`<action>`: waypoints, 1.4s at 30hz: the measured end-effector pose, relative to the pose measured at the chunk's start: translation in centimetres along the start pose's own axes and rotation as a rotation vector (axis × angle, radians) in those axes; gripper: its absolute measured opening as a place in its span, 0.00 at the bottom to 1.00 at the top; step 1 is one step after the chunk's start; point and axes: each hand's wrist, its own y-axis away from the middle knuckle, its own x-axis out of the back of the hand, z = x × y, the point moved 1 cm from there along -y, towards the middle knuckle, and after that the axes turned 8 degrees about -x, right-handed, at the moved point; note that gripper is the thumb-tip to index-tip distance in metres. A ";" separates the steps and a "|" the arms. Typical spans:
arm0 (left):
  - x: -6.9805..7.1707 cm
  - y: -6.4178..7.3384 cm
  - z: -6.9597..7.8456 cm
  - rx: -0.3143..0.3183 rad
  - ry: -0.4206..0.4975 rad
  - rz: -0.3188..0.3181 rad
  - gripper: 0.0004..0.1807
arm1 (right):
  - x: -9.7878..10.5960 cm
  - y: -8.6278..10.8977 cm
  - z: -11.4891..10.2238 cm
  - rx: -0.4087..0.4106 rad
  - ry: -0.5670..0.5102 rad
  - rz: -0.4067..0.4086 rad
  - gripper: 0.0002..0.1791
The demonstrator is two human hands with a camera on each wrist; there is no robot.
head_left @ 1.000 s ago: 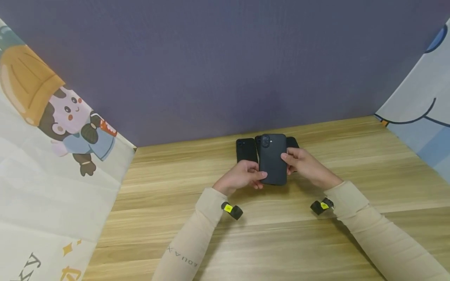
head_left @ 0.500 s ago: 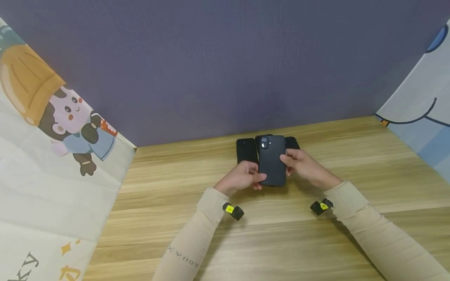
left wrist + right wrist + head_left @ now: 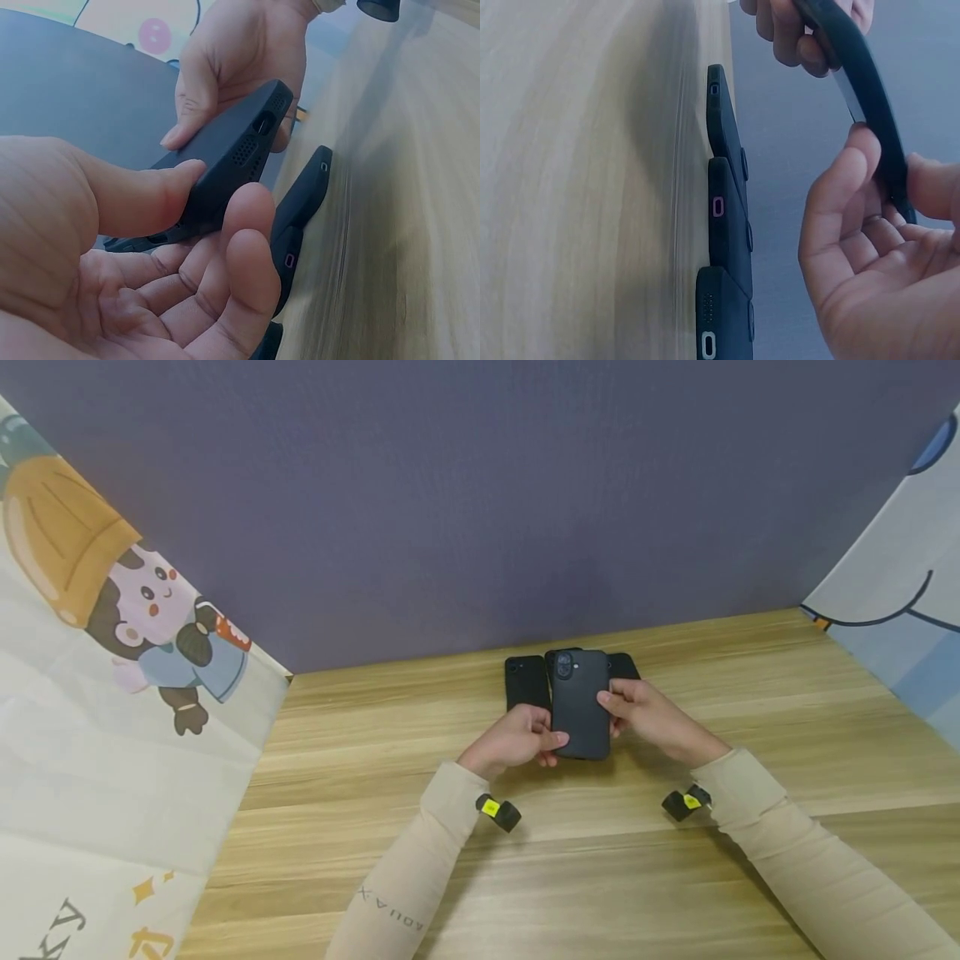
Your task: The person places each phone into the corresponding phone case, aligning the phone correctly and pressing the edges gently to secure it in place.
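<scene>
A smartphone in a matte black case (image 3: 581,710) is held upright off the table, its camera side toward the head view. My left hand (image 3: 513,739) pinches its lower left edge, thumb over the back. On the right edge, my right hand (image 3: 652,714) grips with the thumb on the back and fingers behind. The left wrist view shows the case's bottom edge (image 3: 251,142), with port opening and speaker holes. Behind it on the table lie three more black-cased phones: a left one (image 3: 527,681), a mostly hidden middle one (image 3: 729,217) and a right one (image 3: 624,667).
The wood-grain table (image 3: 525,893) meets a dark purple-grey wall panel (image 3: 450,510) just behind the phones. A cartoon-printed sheet (image 3: 247,760) borders the left side, another printed sheet (image 3: 862,577) the right. Small black wrist cameras (image 3: 506,816) are worn on both wrists.
The held phone has shifted slightly down and left and tilted a little, and a bright glint on its camera lens came and went. Both hands keep their hold; the other phones stay put.
</scene>
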 end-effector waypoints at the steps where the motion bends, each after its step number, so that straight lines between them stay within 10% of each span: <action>1: 0.0 0.0 0.0 0.002 -0.001 0.002 0.11 | 0.0 0.0 0.0 0.002 -0.001 0.000 0.17; 42: 0.4 0.2 -0.1 -0.050 0.037 -0.080 0.11 | -0.2 0.0 0.0 -0.013 0.028 -0.007 0.16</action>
